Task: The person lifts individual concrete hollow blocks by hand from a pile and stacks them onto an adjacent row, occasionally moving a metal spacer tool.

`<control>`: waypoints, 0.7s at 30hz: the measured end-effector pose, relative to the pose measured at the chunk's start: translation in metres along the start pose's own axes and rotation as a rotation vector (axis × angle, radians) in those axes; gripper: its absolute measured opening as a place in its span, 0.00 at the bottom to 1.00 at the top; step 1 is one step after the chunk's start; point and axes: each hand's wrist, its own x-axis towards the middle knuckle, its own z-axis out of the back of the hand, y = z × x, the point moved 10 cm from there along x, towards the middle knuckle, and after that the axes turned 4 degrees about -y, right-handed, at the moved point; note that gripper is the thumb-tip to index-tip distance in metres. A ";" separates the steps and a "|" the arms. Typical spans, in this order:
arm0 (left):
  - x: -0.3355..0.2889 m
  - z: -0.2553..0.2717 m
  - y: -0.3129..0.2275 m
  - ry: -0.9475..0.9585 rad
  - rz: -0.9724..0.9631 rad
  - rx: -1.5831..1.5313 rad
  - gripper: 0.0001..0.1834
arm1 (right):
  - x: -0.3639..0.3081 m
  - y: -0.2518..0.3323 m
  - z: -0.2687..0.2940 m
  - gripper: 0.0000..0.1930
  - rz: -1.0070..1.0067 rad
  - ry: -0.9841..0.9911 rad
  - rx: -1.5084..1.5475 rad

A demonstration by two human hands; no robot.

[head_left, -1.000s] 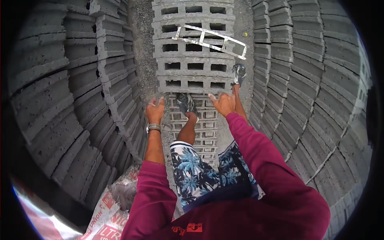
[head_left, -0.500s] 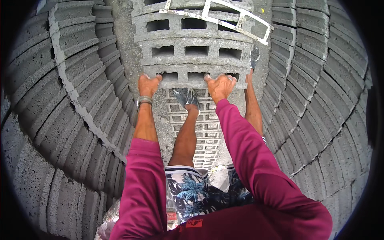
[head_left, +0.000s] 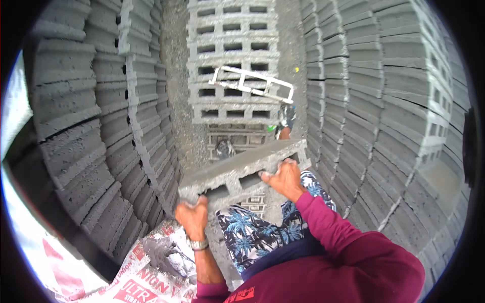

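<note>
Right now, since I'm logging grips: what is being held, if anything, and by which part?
A hollow concrete block: the left hand grips its left end, the right hand its near side at the rightmost opening.

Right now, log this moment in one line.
left hand: grip on hollow block, left end; right hand: grip on right end; block: held, angled; white frame: on block row

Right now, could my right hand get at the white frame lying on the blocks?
Probably not: your right hand holds the tilted hollow block, which also sits between it and the white frame.
</note>
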 end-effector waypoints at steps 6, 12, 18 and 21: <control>-0.103 0.132 -0.065 -0.062 -0.020 -0.532 0.15 | -0.078 0.073 0.198 0.28 0.288 -0.198 -0.072; -0.189 0.218 -0.195 -0.065 -0.291 -0.858 0.18 | -0.160 0.100 0.430 0.27 0.464 -0.606 -0.181; -0.258 0.218 -0.355 0.149 -0.645 -0.753 0.35 | -0.204 0.013 0.594 0.25 0.313 -0.772 -0.217; -0.298 0.191 -0.429 0.245 -0.761 -0.711 0.36 | -0.207 -0.065 0.646 0.27 0.096 -0.790 -0.269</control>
